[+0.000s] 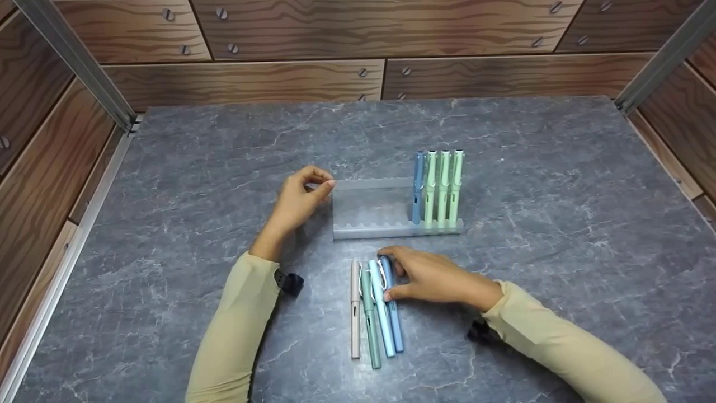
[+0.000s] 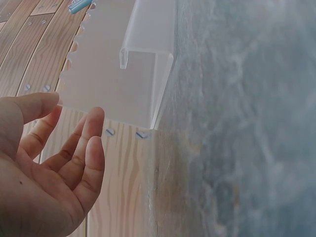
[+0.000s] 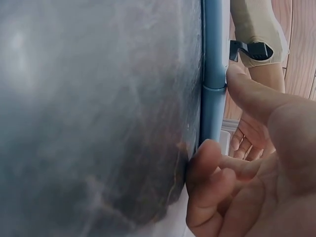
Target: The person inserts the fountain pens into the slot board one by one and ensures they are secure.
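My left hand (image 1: 299, 198) is at the left end of a clear pen stand (image 1: 372, 230), thumb and forefinger pinching its upper corner. The other fingers curve loosely beside it in the left wrist view. My right hand (image 1: 433, 277) is over a blue pen (image 1: 395, 322) on the table, forefinger curled at its cap end and thumb against its side. Beside this pen lie a light-blue pen (image 1: 385, 327), a dark green pen (image 1: 371, 330) and a grey-beige pen (image 1: 355, 322). In the right wrist view, thumb and bent fingers stand close along a blue pen (image 3: 214, 64).
At the stand's right end, one blue pen (image 1: 417, 187) and three light green pens (image 1: 443, 193) stand in neighbouring slots. The grey marbled table (image 1: 168, 224) is bounded by wood-patterned walls (image 1: 307, 81) and metal posts (image 1: 84, 61).
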A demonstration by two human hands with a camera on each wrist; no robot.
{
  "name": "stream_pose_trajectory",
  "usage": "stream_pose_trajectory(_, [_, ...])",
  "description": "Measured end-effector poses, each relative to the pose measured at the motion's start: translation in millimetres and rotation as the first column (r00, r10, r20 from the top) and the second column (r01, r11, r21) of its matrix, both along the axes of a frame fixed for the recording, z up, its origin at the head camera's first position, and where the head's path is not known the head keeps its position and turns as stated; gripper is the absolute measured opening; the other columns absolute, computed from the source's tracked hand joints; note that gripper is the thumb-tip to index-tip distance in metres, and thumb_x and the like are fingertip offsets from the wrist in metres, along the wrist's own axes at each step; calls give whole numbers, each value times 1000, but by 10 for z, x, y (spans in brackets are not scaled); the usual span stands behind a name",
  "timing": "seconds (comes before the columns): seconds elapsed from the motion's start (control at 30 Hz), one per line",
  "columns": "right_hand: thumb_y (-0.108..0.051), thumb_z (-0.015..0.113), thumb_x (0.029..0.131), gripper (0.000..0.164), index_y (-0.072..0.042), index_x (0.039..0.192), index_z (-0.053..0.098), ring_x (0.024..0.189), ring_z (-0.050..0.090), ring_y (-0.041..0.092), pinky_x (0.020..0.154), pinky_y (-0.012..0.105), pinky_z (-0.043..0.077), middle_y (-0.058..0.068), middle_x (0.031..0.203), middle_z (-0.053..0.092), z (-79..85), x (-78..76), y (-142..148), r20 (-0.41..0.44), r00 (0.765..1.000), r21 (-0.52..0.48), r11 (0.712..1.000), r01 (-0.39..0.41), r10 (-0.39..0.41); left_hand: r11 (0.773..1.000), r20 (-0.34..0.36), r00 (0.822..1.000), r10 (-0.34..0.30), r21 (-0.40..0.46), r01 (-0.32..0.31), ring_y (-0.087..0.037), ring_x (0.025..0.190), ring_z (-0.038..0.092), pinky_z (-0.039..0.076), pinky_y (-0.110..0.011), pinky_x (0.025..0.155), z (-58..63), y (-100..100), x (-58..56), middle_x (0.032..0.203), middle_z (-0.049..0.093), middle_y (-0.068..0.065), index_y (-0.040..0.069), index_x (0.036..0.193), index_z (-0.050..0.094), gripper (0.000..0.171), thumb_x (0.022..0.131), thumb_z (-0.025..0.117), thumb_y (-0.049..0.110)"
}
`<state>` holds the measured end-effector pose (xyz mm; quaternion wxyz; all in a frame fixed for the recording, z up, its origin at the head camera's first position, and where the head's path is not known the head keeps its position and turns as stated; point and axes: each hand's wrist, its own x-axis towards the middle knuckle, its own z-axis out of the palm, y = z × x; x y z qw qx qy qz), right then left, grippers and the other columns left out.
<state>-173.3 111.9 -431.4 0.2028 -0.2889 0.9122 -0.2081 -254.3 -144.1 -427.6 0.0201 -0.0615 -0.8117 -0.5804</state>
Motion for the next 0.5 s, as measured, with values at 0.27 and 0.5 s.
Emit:
stream_pose_trajectory(0.27, [-50, 76, 76, 84, -5, 140, 44, 71, 45, 9, 61, 25, 40, -3, 87, 53, -19, -22, 5, -1, 1000, -6, 1000, 6, -6, 1000, 2, 1000, 6, -2, -6, -41, 82, 66, 55, -29, 67, 9, -2, -4, 103, 67, -20, -1, 101, 64, 16, 93, 63, 13])
stream_pose_trajectory(0.5, [-44, 80, 74, 80, -6, 137, 47, 69, 44, 9, 62, 24, 40, -3, 85, 53, -34, -41, 17, 44, 999, -56, 998, 24, -21, 1000, 10, 1000, 9, -7, -9, -40, 82, 66, 58, -41, 73, 5, 1, 2, 104, 67, -20, 0, 101, 64, 16, 93, 63, 13])
